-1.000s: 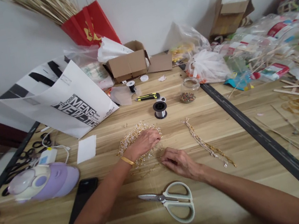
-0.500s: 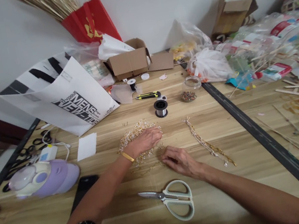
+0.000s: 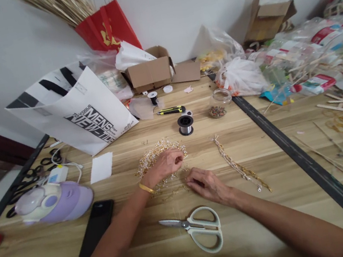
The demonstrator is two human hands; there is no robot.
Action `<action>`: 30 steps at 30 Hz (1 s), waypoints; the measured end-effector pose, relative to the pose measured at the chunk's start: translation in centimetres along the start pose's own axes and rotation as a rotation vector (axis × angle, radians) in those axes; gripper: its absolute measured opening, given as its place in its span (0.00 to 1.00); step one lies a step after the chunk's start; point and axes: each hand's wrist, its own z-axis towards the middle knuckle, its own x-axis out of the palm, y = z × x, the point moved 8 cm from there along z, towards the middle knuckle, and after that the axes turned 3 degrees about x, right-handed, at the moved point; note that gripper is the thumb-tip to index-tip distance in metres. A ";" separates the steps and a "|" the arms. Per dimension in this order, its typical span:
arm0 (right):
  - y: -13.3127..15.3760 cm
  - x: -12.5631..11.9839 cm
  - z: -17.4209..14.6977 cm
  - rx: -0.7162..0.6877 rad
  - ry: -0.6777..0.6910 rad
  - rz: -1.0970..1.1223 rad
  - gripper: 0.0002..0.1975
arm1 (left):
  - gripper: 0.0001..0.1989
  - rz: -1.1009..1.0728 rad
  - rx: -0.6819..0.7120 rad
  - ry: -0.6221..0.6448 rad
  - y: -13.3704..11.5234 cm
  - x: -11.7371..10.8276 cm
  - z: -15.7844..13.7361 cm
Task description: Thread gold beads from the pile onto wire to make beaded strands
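Observation:
My left hand (image 3: 166, 164) hovers over the near right side of a pile of small gold and clear beads (image 3: 151, 155), its fingers curled together. What sits in those fingertips is too small to make out. My right hand (image 3: 208, 184) rests on the wood just right of the pile, thumb and forefinger pinched at the end of a thin gold beaded strand (image 3: 174, 193). That strand lies along the near edge of the pile. Scissors with pale handles (image 3: 205, 229) lie closer to me. Gold and silver chains (image 3: 235, 163) stretch out to the right of my right hand.
Beyond the pile stand a wire spool (image 3: 186, 125), a yellow-black utility knife (image 3: 171, 111) and a glass jar of beads (image 3: 217, 105). At left are a white bag (image 3: 96, 115), a purple-and-white bottle (image 3: 58, 201) and a black phone (image 3: 99, 221). Plastic bottles (image 3: 316, 83) crowd the right.
My left hand has drawn slightly back toward me, its fingers curling in more. My right hand keeps its pinch in nearly the same place. The view has shifted a little.

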 end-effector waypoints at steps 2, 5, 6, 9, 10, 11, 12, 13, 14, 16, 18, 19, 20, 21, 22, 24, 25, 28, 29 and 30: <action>0.0 0.0 0.0 -0.006 -0.008 -0.002 0.05 | 0.06 -0.029 -0.022 -0.048 0.2 -0.2 -0.2; -0.1 -0.1 -0.1 -0.006 -0.012 0.001 0.05 | 0.06 -0.084 -0.072 -0.144 0.4 -0.9 -0.6; -0.1 -0.1 -0.1 -0.007 -0.014 0.004 0.05 | 0.06 -0.114 -0.097 -0.186 0.6 -1.2 -0.8; -0.1 -0.2 -0.1 -0.007 -0.019 0.012 0.06 | 0.04 -0.239 -0.183 -0.303 1.0 -2.2 -1.8; 0.0 -0.2 -0.1 -0.006 -0.023 0.013 0.06 | 0.04 -0.282 -0.215 -0.329 1.0 -2.4 -2.3; 0.0 -0.3 -0.1 -0.004 -0.023 0.014 0.06 | 0.04 -0.334 -0.249 -0.337 1.1 -2.4 -2.7; 0.1 -0.3 -0.1 -0.001 -0.025 0.014 0.06 | 0.03 -0.390 -0.281 -0.329 1.0 -2.3 -3.2; 0.1 -0.4 -0.1 0.001 -0.027 0.015 0.06 | 0.03 -0.434 -0.313 -0.323 0.9 -2.2 -3.7; 0.2 -0.4 -0.1 0.002 -0.029 0.016 0.06 | 0.02 -0.466 -0.334 -0.306 0.7 -1.9 -4.1; 0.3 -0.5 -0.1 0.006 -0.031 0.018 0.07 | 0.03 -0.505 -0.354 -0.302 0.1 -1.6 -4.9; 0.3 -0.6 -0.2 0.010 -0.041 0.011 0.07 | 0.03 -0.530 -0.373 -0.288 -0.4 -1.0 -5.6; 0.3 -0.6 -0.3 0.013 -0.046 0.005 0.07 | 0.03 -0.546 -0.381 -0.288 -0.7 -0.8 -5.8; 0.2 -0.6 -0.3 0.017 -0.052 -0.003 0.07 | 0.03 -0.563 -0.390 -0.295 -0.9 -0.5 -6.0; 0.2 -0.7 -0.3 0.020 -0.059 -0.011 0.06 | 0.03 -0.582 -0.396 -0.294 -1.1 -0.3 -6.1; 0.2 -0.7 -0.4 0.021 -0.068 -0.016 0.06 | 0.03 -0.599 -0.401 -0.293 -1.2 -0.1 -6.2; 0.3 -0.9 -0.4 0.022 -0.084 -0.022 0.06 | 0.03 -0.623 -0.415 -0.290 -1.5 0.3 -6.3; 0.3 -0.9 -0.4 0.023 -0.089 -0.023 0.06 | 0.03 -0.633 -0.423 -0.287 -1.6 0.5 -6.3; 0.4 -1.0 -0.3 0.035 -0.090 -0.019 0.06 | 0.04 -0.656 -0.445 -0.271 -1.7 0.9 -6.4; 0.4 -1.0 -0.3 0.039 -0.089 -0.016 0.06 | 0.04 -0.662 -0.450 -0.265 -1.8 1.0 -6.4; 0.4 -1.0 -0.3 0.042 -0.089 -0.014 0.06 | 0.04 -0.664 -0.452 -0.262 -1.8 1.1 -6.4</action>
